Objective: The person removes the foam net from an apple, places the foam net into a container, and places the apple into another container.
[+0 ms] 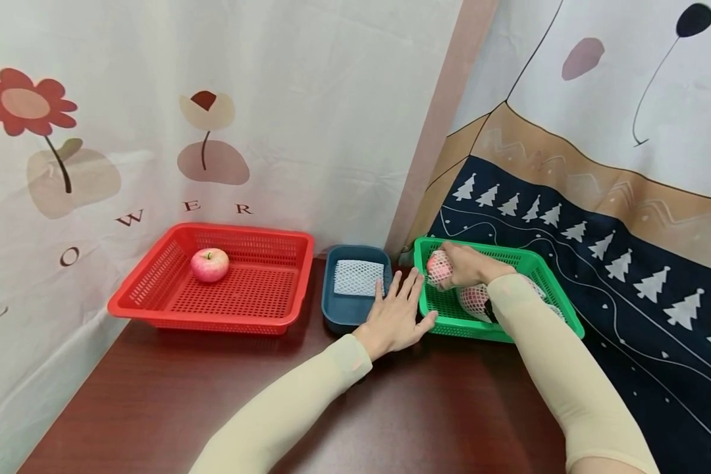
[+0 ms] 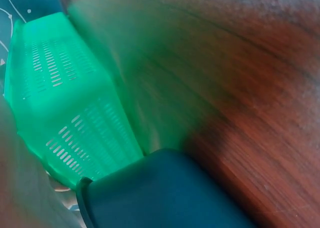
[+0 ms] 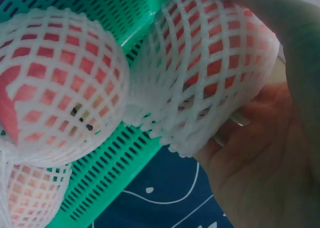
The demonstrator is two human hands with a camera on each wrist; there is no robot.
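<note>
My right hand (image 1: 469, 264) grips an apple in a white foam net (image 1: 439, 267) at the left end of the green basket (image 1: 471, 327). In the right wrist view, fingers and thumb curl round this netted apple (image 3: 220, 53). More netted apples (image 3: 62, 83) lie beside it in the basket, partly hidden by my right arm in the head view. My left hand (image 1: 394, 317) is spread, fingers straight, between the dark blue tub (image 1: 345, 312) and the green basket; whether it touches either I cannot tell. An empty foam net (image 1: 358, 277) lies flat in the tub.
On the left stands a red basket (image 1: 225, 322) with one bare apple (image 1: 210, 264) in it. All the containers stand on a dark brown wooden table (image 1: 426, 408). Behind them hangs a printed curtain (image 1: 332, 118), and a dark blue patterned cloth (image 1: 640, 316) lies to the right.
</note>
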